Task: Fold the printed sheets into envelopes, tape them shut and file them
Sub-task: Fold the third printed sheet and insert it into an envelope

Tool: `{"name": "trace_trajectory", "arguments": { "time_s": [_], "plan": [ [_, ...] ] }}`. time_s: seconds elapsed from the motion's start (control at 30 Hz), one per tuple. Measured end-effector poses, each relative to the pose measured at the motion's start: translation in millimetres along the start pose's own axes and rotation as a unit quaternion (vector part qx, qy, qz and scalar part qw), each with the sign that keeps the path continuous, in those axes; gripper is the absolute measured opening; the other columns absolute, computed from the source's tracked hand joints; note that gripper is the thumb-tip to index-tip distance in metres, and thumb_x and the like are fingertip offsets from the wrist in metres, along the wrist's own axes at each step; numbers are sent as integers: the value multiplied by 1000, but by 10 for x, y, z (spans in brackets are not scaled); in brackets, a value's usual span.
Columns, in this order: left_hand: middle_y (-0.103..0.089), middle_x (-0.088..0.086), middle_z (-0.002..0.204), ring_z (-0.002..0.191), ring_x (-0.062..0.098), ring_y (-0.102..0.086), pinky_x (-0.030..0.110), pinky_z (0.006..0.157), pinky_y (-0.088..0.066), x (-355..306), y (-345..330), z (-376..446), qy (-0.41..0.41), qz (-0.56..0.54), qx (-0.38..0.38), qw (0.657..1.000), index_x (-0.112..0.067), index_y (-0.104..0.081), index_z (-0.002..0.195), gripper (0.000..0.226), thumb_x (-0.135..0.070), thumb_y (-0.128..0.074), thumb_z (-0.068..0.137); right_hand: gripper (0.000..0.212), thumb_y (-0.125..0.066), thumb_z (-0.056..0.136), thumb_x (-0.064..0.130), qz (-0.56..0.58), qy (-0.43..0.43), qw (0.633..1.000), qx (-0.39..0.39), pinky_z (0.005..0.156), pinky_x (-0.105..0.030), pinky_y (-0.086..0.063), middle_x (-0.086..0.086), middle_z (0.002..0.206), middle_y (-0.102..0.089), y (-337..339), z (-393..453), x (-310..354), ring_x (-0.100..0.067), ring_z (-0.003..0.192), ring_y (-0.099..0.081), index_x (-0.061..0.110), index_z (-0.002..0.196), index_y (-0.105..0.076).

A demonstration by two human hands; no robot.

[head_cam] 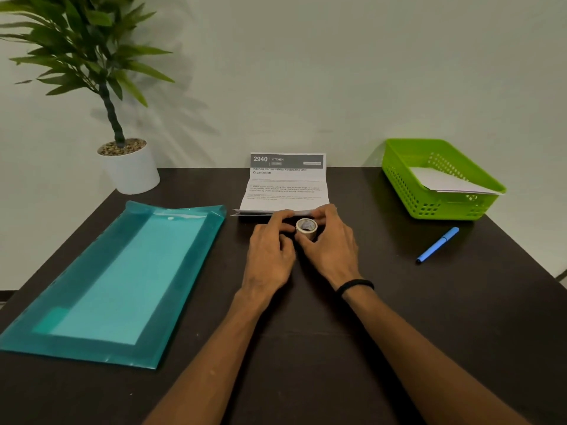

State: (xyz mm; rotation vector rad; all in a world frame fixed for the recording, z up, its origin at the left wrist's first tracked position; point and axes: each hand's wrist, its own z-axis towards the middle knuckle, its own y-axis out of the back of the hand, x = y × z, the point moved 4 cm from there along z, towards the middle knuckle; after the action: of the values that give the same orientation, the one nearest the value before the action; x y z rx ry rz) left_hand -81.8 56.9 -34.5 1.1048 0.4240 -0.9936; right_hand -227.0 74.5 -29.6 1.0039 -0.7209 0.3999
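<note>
STEP: pulling tape | GRIP: your right hand (333,246) curls round the tape roll (306,227), your left hand (271,250) pinches at its edge | SHEET: the printed sheet (285,185) lies partly folded just behind, top flap raised | TIP: draw a short strip, keep it flat.

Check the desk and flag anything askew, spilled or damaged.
Nothing spilled or damaged. The printed sheet isn't flat: its far end props up against the wall. White paper in the green basket lies tilted over its rim. Both hands grip the tape roll.
</note>
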Motion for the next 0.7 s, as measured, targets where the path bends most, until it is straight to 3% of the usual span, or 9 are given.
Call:
{"name": "trace_trajectory", "arguments": {
  "time_s": [0.1, 0.2, 0.33, 0.47, 0.57, 0.63, 0.7],
  "plan": [
    [-68, -8, 110, 105, 8, -51, -1, 88, -31, -30, 7, -7, -6, 12, -22, 1000, -26, -58, 137, 48, -4, -56, 94, 41, -82, 84, 28, 41, 1, 999, -7, 68, -29, -55, 13, 100, -66, 116, -48, -100, -5, 77, -63, 29, 111, -52],
    [-60, 0, 125, 118, 14, -49, 14, 100, -38, -91, 1, -15, -51, 67, -46, 995, -22, -60, 135, 43, -9, -62, 94, 42, -84, 83, 29, 47, -8, 998, -35, 69, -25, -54, 13, 99, -67, 359, -71, -235, -3, 77, -65, 27, 114, -55],
    [-46, 4, 145, 139, 22, -37, 37, 113, -31, -98, -49, -15, -72, 144, -35, 986, -26, -64, 128, 35, -23, -69, 94, 45, -84, 82, 28, 24, -42, 993, -105, 82, -40, -58, 6, 105, -68, 708, 30, -537, -18, 87, -69, 27, 117, -55],
    [-53, 2, 140, 139, 24, -41, 55, 121, -26, -73, -71, -11, -73, 170, -31, 982, -27, -66, 126, 34, -29, -70, 93, 49, -84, 81, 25, -1, -81, 989, -125, 95, -51, -55, -2, 117, -67, 825, 139, -733, -31, 110, -64, 24, 121, -56],
    [-58, -3, 133, 134, 20, -44, 60, 121, -22, -96, -70, -28, -76, 183, -35, 980, -29, -64, 126, 34, -30, -69, 93, 52, -85, 83, 26, -47, -48, 987, -149, 106, -34, -39, -10, 133, -56, 804, 121, -642, -31, 127, -47, 19, 128, -61],
    [-57, -5, 133, 134, 20, -43, 63, 121, -20, -105, -68, -32, -72, 188, -36, 979, -30, -64, 127, 34, -30, -68, 93, 50, -86, 82, 30, -61, 34, 986, -151, 100, -21, -29, -9, 130, -54, 713, 126, -455, -29, 123, -46, 20, 126, -64],
    [-55, -2, 137, 137, 21, -41, 63, 121, -20, -94, -76, -31, -64, 194, -35, 978, -30, -63, 129, 36, -32, -68, 93, 46, -87, 82, 33, -65, 109, 986, -106, 99, -19, -30, -6, 129, -54, 531, 160, -311, -23, 119, -46, 21, 123, -69]
  ]
}}
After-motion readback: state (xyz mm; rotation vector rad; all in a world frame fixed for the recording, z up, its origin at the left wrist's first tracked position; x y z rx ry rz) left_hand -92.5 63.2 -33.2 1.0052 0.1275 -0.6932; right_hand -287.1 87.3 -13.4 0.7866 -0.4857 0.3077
